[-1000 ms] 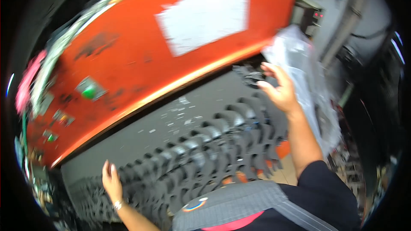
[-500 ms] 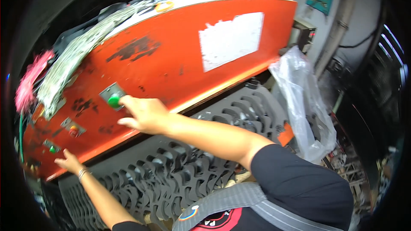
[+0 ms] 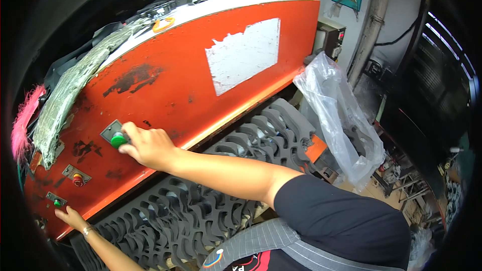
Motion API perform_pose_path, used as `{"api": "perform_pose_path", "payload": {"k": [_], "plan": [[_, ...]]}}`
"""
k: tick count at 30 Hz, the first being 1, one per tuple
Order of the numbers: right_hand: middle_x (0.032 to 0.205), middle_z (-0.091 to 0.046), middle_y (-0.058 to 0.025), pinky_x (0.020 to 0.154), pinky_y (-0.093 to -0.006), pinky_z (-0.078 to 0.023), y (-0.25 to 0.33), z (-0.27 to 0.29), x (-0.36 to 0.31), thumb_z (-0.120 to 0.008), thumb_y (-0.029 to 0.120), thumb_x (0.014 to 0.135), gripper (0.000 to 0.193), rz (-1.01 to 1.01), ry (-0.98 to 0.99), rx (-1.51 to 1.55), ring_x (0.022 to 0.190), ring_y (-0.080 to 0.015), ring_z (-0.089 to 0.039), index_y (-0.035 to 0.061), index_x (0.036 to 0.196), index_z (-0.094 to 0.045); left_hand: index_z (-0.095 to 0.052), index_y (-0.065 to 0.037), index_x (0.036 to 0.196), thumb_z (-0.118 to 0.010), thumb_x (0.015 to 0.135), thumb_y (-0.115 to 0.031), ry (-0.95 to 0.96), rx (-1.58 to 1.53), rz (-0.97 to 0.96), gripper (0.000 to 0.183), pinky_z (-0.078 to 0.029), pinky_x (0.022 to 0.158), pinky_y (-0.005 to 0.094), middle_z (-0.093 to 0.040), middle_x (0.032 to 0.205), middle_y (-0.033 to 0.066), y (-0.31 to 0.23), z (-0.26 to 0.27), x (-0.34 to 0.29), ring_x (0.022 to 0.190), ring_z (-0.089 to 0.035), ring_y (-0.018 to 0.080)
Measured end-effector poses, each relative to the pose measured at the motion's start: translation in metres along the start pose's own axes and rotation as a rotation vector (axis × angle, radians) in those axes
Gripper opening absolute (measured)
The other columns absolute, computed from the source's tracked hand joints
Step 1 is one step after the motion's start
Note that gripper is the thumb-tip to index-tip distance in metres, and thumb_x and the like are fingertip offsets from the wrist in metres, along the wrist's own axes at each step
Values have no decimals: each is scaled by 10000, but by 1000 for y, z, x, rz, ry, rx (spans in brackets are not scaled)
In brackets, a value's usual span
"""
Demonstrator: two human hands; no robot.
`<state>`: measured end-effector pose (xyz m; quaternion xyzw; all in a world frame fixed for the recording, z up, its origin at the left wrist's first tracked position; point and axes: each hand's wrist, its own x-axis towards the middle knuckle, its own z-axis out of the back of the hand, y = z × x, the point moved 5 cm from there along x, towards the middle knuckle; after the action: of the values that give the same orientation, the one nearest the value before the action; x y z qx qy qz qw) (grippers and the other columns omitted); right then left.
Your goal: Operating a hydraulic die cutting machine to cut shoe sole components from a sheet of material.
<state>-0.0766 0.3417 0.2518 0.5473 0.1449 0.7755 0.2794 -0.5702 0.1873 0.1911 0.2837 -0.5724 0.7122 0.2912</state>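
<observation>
My right hand (image 3: 148, 146) is at a round green push button (image 3: 118, 140) on a metal plate, with its thumb and bent fingers closed about the button's right side. The button sits on the front of a large orange-red machine (image 3: 186, 70). Lower left, my left hand (image 3: 73, 219) has its fingers stretched out just below a second, smaller green button (image 3: 57, 203). I cannot tell whether it touches that button. Between the two hands, a red knob (image 3: 78, 179) on its own plate is untouched.
Under the machine's lower edge lie grey foam sheets (image 3: 175, 221) with many curved cut-outs. A clear plastic bag (image 3: 334, 115) hangs at the right. Green-white wrapping (image 3: 75, 88), pink fibres (image 3: 26, 120) and an orange ring (image 3: 163, 24) lie along the machine's top edge.
My right hand has closed in on the green button, its fingers now more bent. My left hand has come nearer the small green button. The view has shifted to the right.
</observation>
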Motion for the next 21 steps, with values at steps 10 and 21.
{"api": "perform_pose_path", "payload": {"k": [10,21], "plan": [[786,-629,-147,638,-486,-473,-38,35,-93,-657,301,813,274,5,410,47,754,-386,-621,74,896,-527,-424,-52,1384,-481,942,-147,621,-500,323,456,-450,745,232,-582,1183,99,-43,0,-114,897,-565,109],[780,-672,-127,647,-394,-498,-62,188,-295,-651,283,841,237,-413,620,209,720,-298,-657,55,889,-613,-655,-23,956,-740,722,-151,1537,-643,-689,279,-505,802,370,-655,920,146,-382,54,-494,879,-624,321]]}}
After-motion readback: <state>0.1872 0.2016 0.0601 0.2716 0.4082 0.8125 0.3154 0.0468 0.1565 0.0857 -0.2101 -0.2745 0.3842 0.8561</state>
